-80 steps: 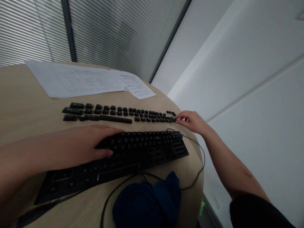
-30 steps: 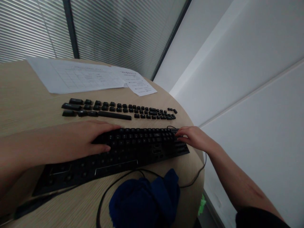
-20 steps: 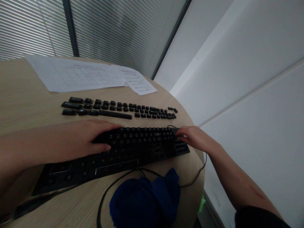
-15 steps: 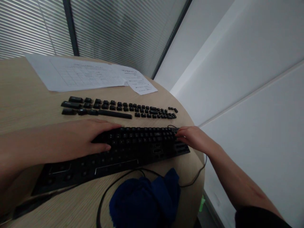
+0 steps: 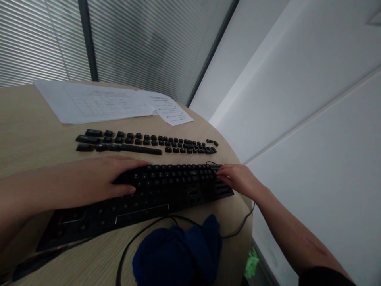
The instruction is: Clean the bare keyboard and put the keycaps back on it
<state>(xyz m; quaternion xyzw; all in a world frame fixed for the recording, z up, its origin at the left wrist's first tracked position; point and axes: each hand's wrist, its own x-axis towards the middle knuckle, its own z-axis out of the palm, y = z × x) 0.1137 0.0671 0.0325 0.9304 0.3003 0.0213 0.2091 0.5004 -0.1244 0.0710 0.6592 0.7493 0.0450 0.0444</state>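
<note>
A black keyboard [image 5: 149, 198] lies at a slant on the table, with keycaps on its far rows and bare key positions along its near part. My left hand [image 5: 110, 176] reaches across it and holds it, fingers along the far edge and thumb on the near side of the capped rows. At the keyboard's far right end, my right hand [image 5: 233, 174] has its fingertips pressed together against the keys; anything between them is too small to make out. Beyond the keyboard, several loose black keycaps [image 5: 145, 142] lie in rows, among them a long space bar [image 5: 141, 149].
A crumpled blue cloth [image 5: 175, 254] lies at the near edge, with a black cable [image 5: 143, 230] running behind it. Printed sheets [image 5: 104, 105] lie at the back of the round wooden table [image 5: 44, 143]. A white wall [image 5: 312, 147] stands close on the right.
The whole view has tilted slightly upward, so the table sits lower in the picture. Both hands keep their places on the keyboard, and the loose keycaps look unmoved.
</note>
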